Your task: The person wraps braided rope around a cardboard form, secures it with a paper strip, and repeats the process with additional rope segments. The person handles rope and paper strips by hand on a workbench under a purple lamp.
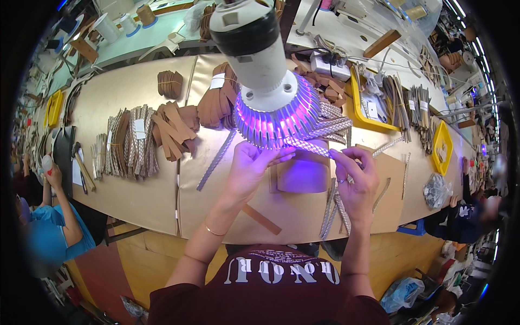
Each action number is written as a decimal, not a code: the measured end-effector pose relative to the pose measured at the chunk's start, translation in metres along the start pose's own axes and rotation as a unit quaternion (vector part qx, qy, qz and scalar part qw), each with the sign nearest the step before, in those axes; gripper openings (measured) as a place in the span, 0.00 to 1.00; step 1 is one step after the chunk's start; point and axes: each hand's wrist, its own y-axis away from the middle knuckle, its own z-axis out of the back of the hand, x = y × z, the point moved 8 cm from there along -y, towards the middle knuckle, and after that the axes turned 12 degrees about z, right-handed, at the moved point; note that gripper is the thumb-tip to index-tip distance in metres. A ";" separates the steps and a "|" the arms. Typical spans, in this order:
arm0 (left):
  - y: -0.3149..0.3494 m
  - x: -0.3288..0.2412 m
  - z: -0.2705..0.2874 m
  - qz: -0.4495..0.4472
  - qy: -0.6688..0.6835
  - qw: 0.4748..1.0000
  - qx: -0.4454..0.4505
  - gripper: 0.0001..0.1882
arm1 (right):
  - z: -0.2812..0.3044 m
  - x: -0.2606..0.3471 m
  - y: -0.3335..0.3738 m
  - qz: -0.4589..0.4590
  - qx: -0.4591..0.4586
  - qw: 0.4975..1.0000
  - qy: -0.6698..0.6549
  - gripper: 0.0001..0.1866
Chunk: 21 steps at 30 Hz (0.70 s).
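One lamp (276,86), nearest the camera, white-bodied with a black band and a finned rim lit violet, hung over the middle of the desk (146,200), which had a gold-toned covering. One braided strap (310,147), pale, was held taut between two bare hands just beside the lamp's lower rim, violet light falling on its left part. Left hand (254,162): thumb and fingers closed on the strap's left part, the exact contact partly lost in the glare; a thin bracelet (215,232) circled the wrist. Right hand (355,176): thumb and forefinger pinched the strap's right part, the other fingers curled; one ring was worn. Beneath the strap lay one tan curved piece (303,177), tinted violet. Near the right wrist lay several braided strips (341,208); left of the lamp, one single grey braided strip (216,160); near the left forearm, one flat brown strip (261,219). Farther left: a tied bundle of patterned strips (142,146), a pile of loose brown strips (172,130) and a small brown bundle (170,84). To the right: one yellow tray (380,128) and one clear plastic bag (437,189).
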 end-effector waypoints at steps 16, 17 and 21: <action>0.039 0.038 0.005 -0.195 -0.360 0.893 -0.185 0.17 | -0.020 -0.014 -0.020 -0.225 0.114 0.966 -0.063 0.12; 0.039 0.043 0.007 -0.181 -0.371 0.892 -0.184 0.17 | -0.026 -0.012 -0.019 -0.212 0.148 0.965 -0.046 0.12; 0.039 0.050 0.001 -0.239 -0.402 0.864 -0.185 0.20 | -0.047 -0.005 -0.015 -0.150 0.232 0.960 0.042 0.12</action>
